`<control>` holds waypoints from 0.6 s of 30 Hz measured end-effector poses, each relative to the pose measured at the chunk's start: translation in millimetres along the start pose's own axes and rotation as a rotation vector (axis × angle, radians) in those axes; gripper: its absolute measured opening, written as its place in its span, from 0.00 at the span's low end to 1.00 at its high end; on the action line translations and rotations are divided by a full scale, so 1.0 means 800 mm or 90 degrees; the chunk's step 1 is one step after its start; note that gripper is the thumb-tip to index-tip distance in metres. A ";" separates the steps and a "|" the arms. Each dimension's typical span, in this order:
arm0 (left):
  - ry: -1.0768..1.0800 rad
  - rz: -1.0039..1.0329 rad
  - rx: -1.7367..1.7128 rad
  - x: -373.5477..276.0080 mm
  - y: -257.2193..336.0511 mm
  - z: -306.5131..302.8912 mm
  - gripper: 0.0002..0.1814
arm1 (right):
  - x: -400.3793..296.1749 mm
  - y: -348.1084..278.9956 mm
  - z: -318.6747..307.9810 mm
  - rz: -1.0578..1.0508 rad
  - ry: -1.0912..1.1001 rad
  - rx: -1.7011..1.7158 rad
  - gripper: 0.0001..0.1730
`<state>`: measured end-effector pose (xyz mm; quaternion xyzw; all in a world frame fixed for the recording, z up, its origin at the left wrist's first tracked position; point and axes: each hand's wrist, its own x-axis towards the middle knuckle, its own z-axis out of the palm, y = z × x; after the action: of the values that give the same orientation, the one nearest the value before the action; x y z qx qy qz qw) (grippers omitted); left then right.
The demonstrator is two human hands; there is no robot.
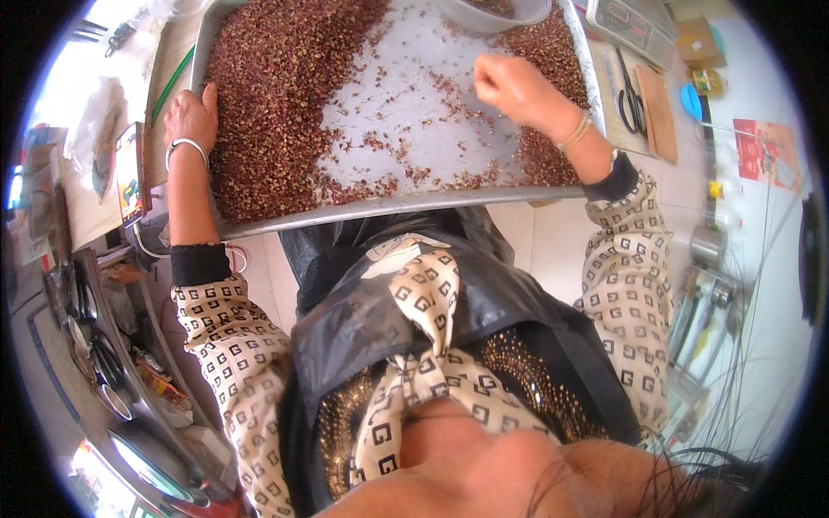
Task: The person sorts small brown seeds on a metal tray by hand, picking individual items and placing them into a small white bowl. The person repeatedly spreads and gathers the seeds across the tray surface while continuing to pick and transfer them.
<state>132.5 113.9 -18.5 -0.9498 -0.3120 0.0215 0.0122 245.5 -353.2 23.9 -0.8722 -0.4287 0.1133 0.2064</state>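
A large metal tray (363,208) lies before me, bearing dried Sichuan peppercorns. The bigger heap (272,110) fills its left side; another band (550,155) runs along the right side, and loose husks and stems are scattered between them. My left hand (192,120), with a bangle at the wrist, grips the tray's left rim, its thumb beside the heap. Above the right part of the tray is my right hand (515,87), fingers curled closed; whether anything small is pinched inside is hidden. A translucent plastic bowl (495,22) holding some peppercorns sits at the tray's far side.
Right of the tray lie black-handled scissors (629,107), a brown flat piece (657,113) and a scale (635,26). At left are a phone (129,175) with a white cable, a green strip (173,84) and plastic bags (97,129). Shelves with utensils stand lower left.
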 end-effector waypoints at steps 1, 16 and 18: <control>0.005 -0.001 0.000 -0.001 -0.001 0.000 0.36 | 0.000 -0.003 -0.014 0.045 -0.006 0.048 0.06; 0.038 0.021 0.008 0.009 -0.009 0.013 0.37 | -0.055 -0.012 -0.005 -0.106 0.009 -0.075 0.11; 0.040 0.035 0.016 0.017 -0.013 0.017 0.37 | -0.058 -0.021 0.000 -0.160 -0.005 -0.032 0.12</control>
<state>136.7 130.4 -32.1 -0.9579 -0.2851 -0.0045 0.0333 205.9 -380.9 32.4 -0.8159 -0.5385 0.0792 0.1951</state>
